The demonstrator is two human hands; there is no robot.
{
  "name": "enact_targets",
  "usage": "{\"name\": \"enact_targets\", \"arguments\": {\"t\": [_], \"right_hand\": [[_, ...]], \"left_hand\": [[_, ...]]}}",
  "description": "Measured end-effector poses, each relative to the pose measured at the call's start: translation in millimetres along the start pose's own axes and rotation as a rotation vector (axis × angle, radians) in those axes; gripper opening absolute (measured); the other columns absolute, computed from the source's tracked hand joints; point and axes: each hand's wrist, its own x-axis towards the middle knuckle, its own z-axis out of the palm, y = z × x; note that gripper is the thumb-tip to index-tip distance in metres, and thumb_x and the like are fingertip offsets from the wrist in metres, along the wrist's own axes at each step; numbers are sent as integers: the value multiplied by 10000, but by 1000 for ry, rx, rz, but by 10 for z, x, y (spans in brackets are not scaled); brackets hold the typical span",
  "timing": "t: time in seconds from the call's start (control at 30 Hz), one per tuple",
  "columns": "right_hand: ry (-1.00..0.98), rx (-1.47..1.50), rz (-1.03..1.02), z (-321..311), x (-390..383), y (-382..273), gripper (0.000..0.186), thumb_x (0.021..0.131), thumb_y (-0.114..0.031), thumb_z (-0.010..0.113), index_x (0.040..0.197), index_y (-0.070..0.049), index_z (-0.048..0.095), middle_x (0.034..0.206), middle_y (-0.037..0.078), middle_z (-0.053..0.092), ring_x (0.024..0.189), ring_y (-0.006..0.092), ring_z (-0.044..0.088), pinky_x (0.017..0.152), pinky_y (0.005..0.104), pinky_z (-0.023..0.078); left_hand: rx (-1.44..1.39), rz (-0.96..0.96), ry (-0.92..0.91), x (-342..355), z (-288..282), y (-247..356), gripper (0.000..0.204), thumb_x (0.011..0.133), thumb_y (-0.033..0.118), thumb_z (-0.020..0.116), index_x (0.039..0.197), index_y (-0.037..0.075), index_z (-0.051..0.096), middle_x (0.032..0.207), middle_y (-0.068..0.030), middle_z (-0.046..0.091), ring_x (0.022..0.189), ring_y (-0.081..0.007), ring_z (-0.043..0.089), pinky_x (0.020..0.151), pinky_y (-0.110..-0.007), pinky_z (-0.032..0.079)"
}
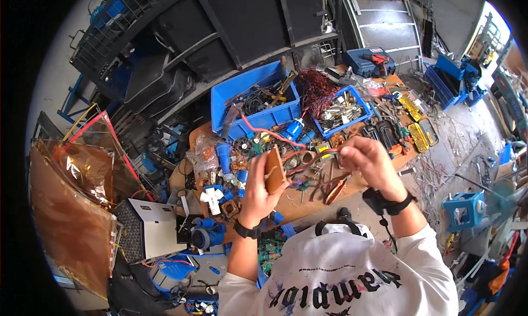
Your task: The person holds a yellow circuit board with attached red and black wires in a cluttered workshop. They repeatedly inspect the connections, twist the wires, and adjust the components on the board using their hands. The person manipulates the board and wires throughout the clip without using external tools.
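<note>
2 hands (257, 198) (369, 162), 2 blk wristbands (247, 230) (401, 206), 1 held brn board (274, 171), 1 red drill (380, 64).

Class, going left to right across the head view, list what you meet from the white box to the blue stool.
White box → white bladed piece → left hand holding a brown board → right hand → yellow case → blue stool.

I wore a white short-sleeved shirt (330, 251) with black lettering (336, 292), black wristbands (401, 205), and a corded black box (374, 200) beside the right one.
</note>
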Motion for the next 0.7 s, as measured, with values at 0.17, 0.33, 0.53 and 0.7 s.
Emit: {"name": "enact_targets", "arguments": {"t": [0.17, 0.33, 0.53, 0.7], "right_hand": [[75, 380, 12, -82, -133, -47, 216, 960, -216, 569, 845, -35, 594, 627, -23, 516, 614, 81, 517, 591, 215, 409], [189, 667, -42, -156, -263, 24, 212, 979, -218, 522, 875, -42, 580, 643, 8, 526, 667, 159, 564, 663, 289, 461], [16, 825, -32, -89, -341, 92, 250, 963, -273, 538, 838, -57, 558, 636, 23, 509, 709, 210, 562, 742, 326, 453], [-227, 521, 149, -27, -411, -11, 235, 885, -269, 665, 817, -70, 560, 670, 17, 555, 713, 177, 610, 737, 321, 478]], "left_hand": [[-300, -104, 73, -24, -81, -75, 671, 872, 366, 664, 1347, -15, 380, 1176, -120, 476, 1031, -210, 494, 894, -351, 424], [-630, -252, 257, -147, -85, -94, 610, 929, 344, 594, 1393, 20, 363, 1237, -70, 458, 1050, -163, 483, 851, -273, 443], [-433, -202, 292, -276, -136, -111, 598, 920, 328, 606, 1371, 8, 381, 1256, -88, 459, 1099, -181, 473, 930, -331, 412], [-222, -118, 137, -454, -316, -67, 718, 849, 397, 684, 1344, -22, 378, 1213, -150, 472, 1090, -250, 501, 934, -365, 411]]}}
